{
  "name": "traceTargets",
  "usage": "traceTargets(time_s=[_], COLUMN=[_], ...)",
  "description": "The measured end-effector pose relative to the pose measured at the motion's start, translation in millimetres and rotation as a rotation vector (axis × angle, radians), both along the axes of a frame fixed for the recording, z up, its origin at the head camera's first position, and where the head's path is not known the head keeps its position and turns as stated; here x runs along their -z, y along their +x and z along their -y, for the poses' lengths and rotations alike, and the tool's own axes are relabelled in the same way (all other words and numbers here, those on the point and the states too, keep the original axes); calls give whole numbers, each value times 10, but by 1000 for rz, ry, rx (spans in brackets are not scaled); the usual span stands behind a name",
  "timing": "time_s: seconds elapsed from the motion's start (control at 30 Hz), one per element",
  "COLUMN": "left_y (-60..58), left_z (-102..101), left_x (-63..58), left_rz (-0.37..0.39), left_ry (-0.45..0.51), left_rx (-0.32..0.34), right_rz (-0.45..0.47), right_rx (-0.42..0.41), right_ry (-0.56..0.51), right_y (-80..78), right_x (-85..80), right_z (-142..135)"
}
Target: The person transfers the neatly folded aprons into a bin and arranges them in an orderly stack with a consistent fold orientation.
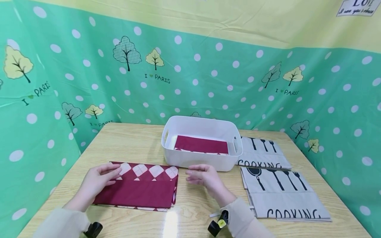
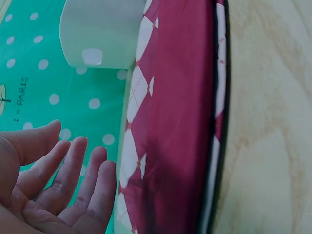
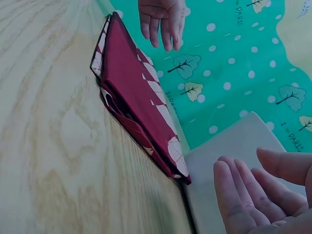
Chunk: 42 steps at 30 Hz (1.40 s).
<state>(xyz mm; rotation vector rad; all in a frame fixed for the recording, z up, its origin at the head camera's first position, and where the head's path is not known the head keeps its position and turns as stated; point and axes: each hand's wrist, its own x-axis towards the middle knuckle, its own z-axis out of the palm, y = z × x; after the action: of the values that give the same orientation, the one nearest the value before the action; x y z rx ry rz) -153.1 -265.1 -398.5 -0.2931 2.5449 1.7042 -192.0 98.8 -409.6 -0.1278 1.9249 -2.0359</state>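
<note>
On wooden table, front left: rectangular folded maroon fabric with white diamond band [image 1: 140, 193], lying flat, long side toward the person; probably set there for easy reach by both hands.
Left hand [image 1: 99, 181]: over the fabric's left end, fingers relaxed, loosely bent, gripping nothing; left and right wrist views suggest it hangs clear of the cloth.
Right hand [image 1: 205, 180]: off the fabric's right end, in front of the basket, fingers relaxed and slightly curved, gripping nothing. Hands flank the fabric, likely to leave its top free.
White plastic basket with rounded corners and side handle holes [image 1: 200, 162]: upright, just behind the fabric's right corner, contact unclear; opening up, so contents stay reachable.
Inside basket: second maroon folded cloth [image 1: 202, 144], flat on the bottom, likely folded to fit.
Right side of table: two pale grey folded cloths with black utensil prints, near one [image 1: 285, 200] and far one [image 1: 265, 157], flat, probably kept apart by pattern; far one partly hidden by basket.
</note>
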Motion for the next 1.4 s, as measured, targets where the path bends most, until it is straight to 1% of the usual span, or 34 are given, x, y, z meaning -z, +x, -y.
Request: traceTargets(time_s=[0.17,0.33,0.43,0.63,0.83,1.03,1.27,1.4], left_y=[20,35,50,60,67,70,74,67], left_z=[54,90,101,108,131,175,248,303], left_x=[63,118,137,159,193,229,245,264], left_rz=[19,14,9,11,3,-9,21,14], left_ry=[-3,12,20,-8,6,-36,-106,-151], left_rx=[-9,-18,-21,-38,-44,-52,-73,-80], right_rz=[28,49,55,81,103,91,105,108], right_rx=[-18,-23,-23,-26,-13,-28,-42,-66], right_ry=[-19,-23,-42,-91,-87,-76,-93,-103], right_y=[29,61,72,92,112,128,160,188], right_x=[65,105,118,163,228,272,313,318], right_z=[21,49,70,104,127,138,157,176])
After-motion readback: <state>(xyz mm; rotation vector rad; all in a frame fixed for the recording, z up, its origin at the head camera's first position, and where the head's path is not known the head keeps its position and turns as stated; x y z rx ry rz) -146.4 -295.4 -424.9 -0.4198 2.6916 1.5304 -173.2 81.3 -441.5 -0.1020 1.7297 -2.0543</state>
